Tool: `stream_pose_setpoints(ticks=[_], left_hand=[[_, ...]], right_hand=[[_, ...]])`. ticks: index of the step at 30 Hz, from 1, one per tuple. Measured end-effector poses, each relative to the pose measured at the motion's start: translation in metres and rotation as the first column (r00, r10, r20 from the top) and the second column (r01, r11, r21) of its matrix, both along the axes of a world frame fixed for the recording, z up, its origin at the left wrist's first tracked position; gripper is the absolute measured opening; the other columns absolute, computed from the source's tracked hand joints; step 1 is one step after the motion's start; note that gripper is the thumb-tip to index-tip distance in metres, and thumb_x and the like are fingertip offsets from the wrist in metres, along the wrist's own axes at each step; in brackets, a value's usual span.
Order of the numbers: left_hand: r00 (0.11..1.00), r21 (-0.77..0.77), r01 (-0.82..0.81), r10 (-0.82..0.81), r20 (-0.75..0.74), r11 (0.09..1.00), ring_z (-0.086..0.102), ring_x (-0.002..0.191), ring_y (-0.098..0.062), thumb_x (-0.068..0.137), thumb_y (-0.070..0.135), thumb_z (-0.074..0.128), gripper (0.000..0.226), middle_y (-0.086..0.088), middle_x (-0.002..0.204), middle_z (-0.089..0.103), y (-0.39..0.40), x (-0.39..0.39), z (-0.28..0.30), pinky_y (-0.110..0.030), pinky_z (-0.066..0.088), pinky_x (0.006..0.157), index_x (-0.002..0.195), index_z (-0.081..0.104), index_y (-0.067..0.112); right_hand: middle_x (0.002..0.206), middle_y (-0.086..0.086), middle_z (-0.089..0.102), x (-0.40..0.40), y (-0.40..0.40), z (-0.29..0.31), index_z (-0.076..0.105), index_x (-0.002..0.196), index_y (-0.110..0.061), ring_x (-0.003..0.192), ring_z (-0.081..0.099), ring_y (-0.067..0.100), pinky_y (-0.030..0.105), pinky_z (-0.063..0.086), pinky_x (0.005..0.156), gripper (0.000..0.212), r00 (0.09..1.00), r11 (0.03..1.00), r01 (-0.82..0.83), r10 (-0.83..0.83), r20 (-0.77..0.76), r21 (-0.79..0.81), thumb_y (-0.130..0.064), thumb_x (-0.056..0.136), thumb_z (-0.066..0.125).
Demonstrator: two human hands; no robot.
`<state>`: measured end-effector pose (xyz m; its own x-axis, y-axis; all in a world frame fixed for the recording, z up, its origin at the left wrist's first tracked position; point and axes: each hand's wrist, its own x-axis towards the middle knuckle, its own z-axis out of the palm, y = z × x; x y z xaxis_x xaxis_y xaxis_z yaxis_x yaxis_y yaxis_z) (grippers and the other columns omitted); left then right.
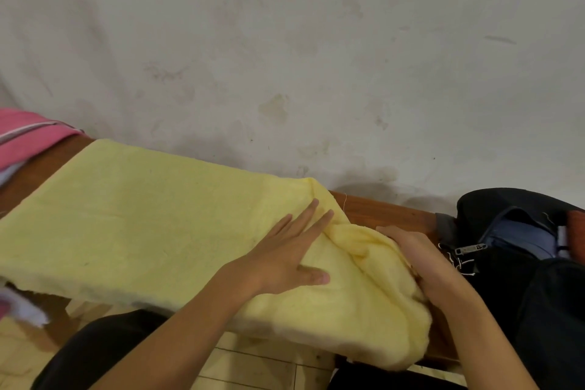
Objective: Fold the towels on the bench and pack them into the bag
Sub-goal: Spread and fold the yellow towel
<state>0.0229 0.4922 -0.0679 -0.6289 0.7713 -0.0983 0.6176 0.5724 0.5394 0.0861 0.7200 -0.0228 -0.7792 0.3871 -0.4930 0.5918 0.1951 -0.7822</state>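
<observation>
From my feed, the pale yellow terry towel (152,225) lies spread across the brown wooden worktop (386,210), flat over its left and middle stretch and bunched into soft folds at its right end, with its near edge hanging over the worktop's front. My left hand (285,258) lies flat on the towel just left of the bunched part, fingers straight and spread, thumb out to the right, its grip released. My right hand (411,255) sits on the rumpled right end, fingers curled down into the cloth, grasping the towel there. To the right, just beyond that hand, the open black fabric bag (512,250) stands on the worktop's end, with a blue-grey lining or item showing inside and a metal zip pull (470,249) hanging at its near-left rim. At the far left edge a pink cloth with pale stripes (28,136) rests on the worktop, apart from the yellow towel. Behind everything runs a stained off-white wall (285,41), and pale floor tiles (253,367) show below the worktop.
</observation>
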Motion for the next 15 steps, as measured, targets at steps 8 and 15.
stream_pose_setpoints(ticks=[8,15], left_hand=[[0.999,-0.035,0.012,-0.01,0.035,0.999,-0.045,0.121,0.015,0.091,0.054,0.058,0.095,0.021,0.152,-0.038,0.001,0.0,0.005,-0.011,-0.022,0.107,0.15,-0.017,0.046],[1.0,-0.066,0.011,-0.012,-0.006,0.998,-0.032,0.137,0.008,0.093,0.055,0.055,0.092,0.015,0.158,-0.029,0.001,0.002,0.003,-0.019,-0.019,0.115,0.154,-0.011,0.037]], right_hand=[[0.105,0.018,0.074,0.009,0.005,0.013,0.073,0.108,-0.004,0.093,0.072,0.029,0.045,0.052,0.087,0.043,0.98,0.824,0.153,-0.198,-0.024,-0.546,-0.04,0.1,0.051],[0.054,-0.003,0.044,-0.008,0.013,-0.006,0.046,0.061,-0.015,0.057,0.043,0.017,0.032,0.04,0.062,0.043,0.722,0.785,0.445,-0.6,-0.346,-0.432,-0.033,0.101,0.052]])
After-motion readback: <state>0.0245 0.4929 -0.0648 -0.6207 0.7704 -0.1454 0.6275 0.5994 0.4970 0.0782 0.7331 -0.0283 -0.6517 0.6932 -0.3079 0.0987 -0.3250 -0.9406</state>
